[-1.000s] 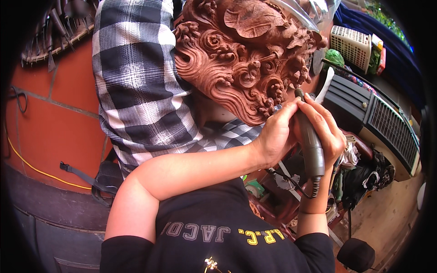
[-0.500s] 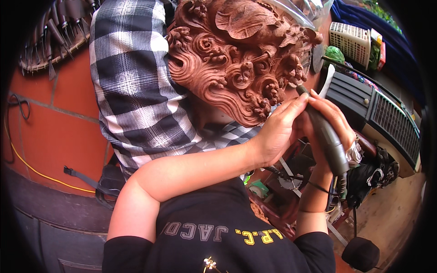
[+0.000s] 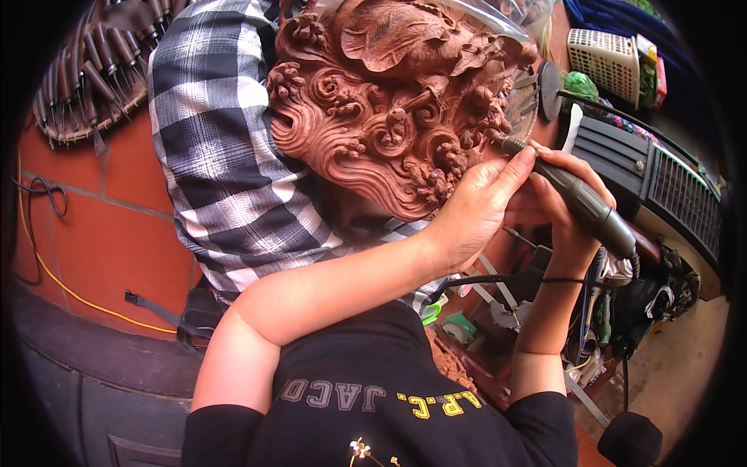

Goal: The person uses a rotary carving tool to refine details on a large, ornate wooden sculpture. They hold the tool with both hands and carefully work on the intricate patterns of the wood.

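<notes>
A reddish-brown wood carving (image 3: 373,117), covered in deep swirls, leaves and knobbly clusters, leans against a leg in black-and-white plaid cloth (image 3: 210,132). My right hand (image 3: 580,187) is wrapped round the dark grey body of a rotary carving tool (image 3: 595,210), which slants up and left. My left hand (image 3: 486,198) closes on the tool's front end, its thumb pressed along the neck; some of its fingers are hidden. The tool's tip is at the carving's right edge, too small to tell whether it touches. A dark cord (image 3: 513,279) crosses by my right wrist.
A round basket of wooden-handled chisels (image 3: 101,62) stands at the far left on red tiles (image 3: 124,187). To the right are a black slatted unit (image 3: 622,148) and a cream plastic basket (image 3: 603,58). A yellow cable (image 3: 85,300) runs over the floor at left.
The tool's rear end has swung up and to the right, with my right hand turning along. The carving sits slightly farther left in view. A dark cord now shows across my right wrist.
</notes>
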`<state>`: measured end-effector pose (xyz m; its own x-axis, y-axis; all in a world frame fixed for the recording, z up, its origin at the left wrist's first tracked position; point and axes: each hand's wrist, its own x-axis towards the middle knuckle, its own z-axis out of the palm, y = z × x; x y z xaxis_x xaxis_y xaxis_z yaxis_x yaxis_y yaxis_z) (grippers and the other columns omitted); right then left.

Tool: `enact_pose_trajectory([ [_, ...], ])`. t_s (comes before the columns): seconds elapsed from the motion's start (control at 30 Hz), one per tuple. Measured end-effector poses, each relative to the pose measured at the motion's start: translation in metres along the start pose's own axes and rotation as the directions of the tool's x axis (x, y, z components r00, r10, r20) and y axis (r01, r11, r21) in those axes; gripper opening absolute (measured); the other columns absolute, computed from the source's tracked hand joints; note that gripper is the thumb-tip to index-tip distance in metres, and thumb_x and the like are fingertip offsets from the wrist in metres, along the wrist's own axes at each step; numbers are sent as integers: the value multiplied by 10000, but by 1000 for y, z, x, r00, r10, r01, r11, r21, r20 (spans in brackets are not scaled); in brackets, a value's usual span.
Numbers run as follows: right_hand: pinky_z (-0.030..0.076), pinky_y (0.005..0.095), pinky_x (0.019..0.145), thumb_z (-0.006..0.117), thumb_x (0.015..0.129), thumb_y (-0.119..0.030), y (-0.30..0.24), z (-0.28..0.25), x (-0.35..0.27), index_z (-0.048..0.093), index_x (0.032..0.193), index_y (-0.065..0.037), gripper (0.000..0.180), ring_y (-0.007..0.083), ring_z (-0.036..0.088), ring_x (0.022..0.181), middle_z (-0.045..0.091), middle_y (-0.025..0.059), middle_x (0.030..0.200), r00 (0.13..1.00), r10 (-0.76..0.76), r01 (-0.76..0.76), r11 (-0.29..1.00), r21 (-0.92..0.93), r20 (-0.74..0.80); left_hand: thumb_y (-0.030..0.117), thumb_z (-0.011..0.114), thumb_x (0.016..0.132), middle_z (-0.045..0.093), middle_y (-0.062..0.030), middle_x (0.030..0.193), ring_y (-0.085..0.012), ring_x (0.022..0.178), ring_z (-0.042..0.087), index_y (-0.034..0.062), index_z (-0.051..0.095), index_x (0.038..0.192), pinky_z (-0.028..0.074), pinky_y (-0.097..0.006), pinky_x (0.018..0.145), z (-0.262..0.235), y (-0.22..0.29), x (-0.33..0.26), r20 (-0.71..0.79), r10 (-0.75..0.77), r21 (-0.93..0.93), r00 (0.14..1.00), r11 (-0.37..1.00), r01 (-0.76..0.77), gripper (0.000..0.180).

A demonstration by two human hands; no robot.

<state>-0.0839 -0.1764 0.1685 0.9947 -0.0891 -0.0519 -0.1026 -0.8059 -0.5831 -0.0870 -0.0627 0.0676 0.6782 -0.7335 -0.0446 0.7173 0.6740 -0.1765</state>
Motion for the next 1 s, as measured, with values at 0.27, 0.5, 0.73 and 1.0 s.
enact_pose_trajectory([
  [0.27, 554, 290, 875, 792, 781, -16, 1, -6, 4, 730, 1044, 30, 274, 159, 711, 937, 753, 122, 1015, 997, 37, -40, 998, 39, 74, 404, 431, 1077, 680, -71, 1050, -175, 996, 677, 57, 607, 1060, 559, -377, 931, 4, 0, -3, -73, -34, 17, 997, 999, 35, 390],
  [0.5, 566, 269, 819, 802, 773, -25, -4, 2, 7, 744, 1019, 9, 255, 150, 725, 885, 760, 99, 962, 999, -25, 25, 1000, 9, 23, 387, 422, 1082, 677, -78, 1097, -174, 1035, 670, 56, 604, 1142, 559, -380, 930, -3, 1, -1, -58, 11, 44, 998, 999, -9, 382],
  [0.73, 572, 274, 794, 818, 757, -31, -1, 6, 7, 753, 987, -13, 240, 155, 734, 865, 762, 87, 934, 990, -140, 140, 990, -26, 2, 371, 408, 1088, 669, -81, 1140, -168, 1054, 661, 51, 574, 1226, 551, -377, 948, -4, 4, -4, -72, 1, 52, 997, 999, 3, 386],
  [1.0, 573, 282, 792, 823, 755, -37, -9, 12, 11, 755, 970, -17, 227, 169, 738, 851, 760, 90, 925, 991, -133, 133, 990, -44, -1, 374, 407, 1088, 669, -79, 1155, -168, 1067, 657, 50, 569, 1247, 539, -376, 966, -3, 11, -5, -60, 35, 85, 998, 996, -30, 395],
])
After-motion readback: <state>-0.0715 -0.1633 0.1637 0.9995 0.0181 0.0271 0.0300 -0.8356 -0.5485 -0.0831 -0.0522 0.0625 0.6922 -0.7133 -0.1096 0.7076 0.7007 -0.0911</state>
